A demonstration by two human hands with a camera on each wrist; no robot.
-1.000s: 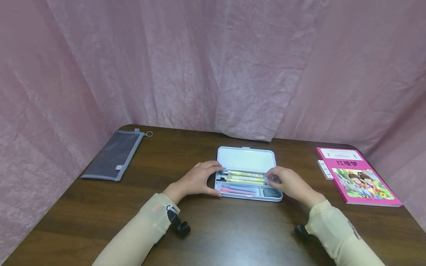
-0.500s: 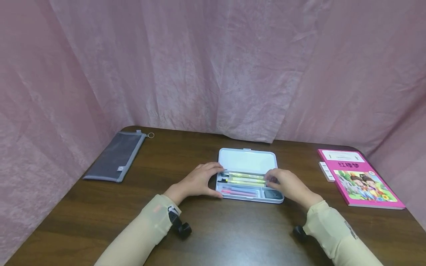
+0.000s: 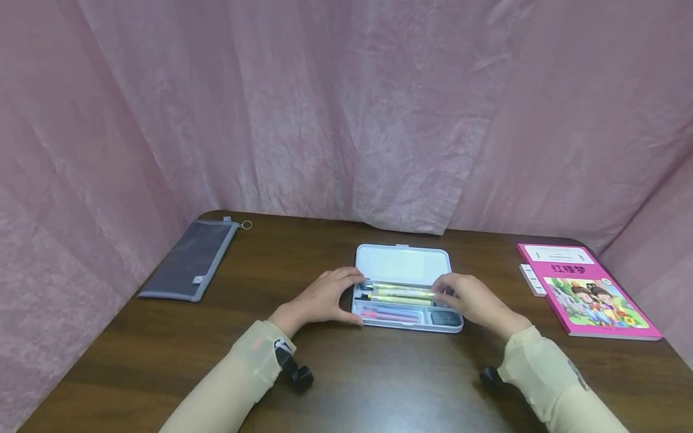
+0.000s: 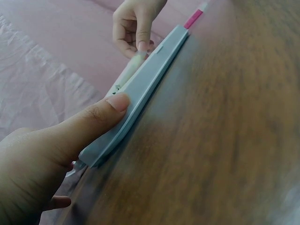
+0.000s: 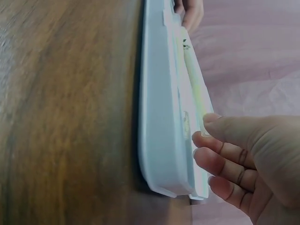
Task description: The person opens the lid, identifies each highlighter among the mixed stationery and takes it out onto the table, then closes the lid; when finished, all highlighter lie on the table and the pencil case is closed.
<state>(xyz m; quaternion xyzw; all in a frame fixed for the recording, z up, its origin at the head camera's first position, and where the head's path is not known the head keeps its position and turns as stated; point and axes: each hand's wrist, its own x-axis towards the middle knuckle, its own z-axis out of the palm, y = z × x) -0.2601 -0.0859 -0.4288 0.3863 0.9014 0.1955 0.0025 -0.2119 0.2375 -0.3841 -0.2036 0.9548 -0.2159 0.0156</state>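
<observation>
A pale blue-white pencil case (image 3: 403, 263) lies with its lid folded back on the table. My left hand (image 3: 323, 299) holds its left end, the thumb (image 4: 117, 102) against the front wall and the fingers at the far side. Several pale yellow pens (image 3: 402, 299) lie in the rear compartment. At their right end my right hand (image 3: 472, 300) pinches the end of one pale yellow pen (image 5: 194, 79) between thumb and forefinger. The front compartment holds thin pink and blue pens (image 3: 391, 314), with a dark grey block (image 3: 445, 317) in the small compartment at right.
A grey mesh zip pouch (image 3: 189, 258) with a ring lies at the table's left edge. On the right lies a pink book (image 3: 590, 294), a small white box (image 3: 533, 280) against its left side. A pink curtain (image 3: 346, 108) hangs behind the wooden table (image 3: 379, 385).
The whole head view has shifted down slightly. Both hands keep their places on the pencil case and the pen, with hardly any visible movement.
</observation>
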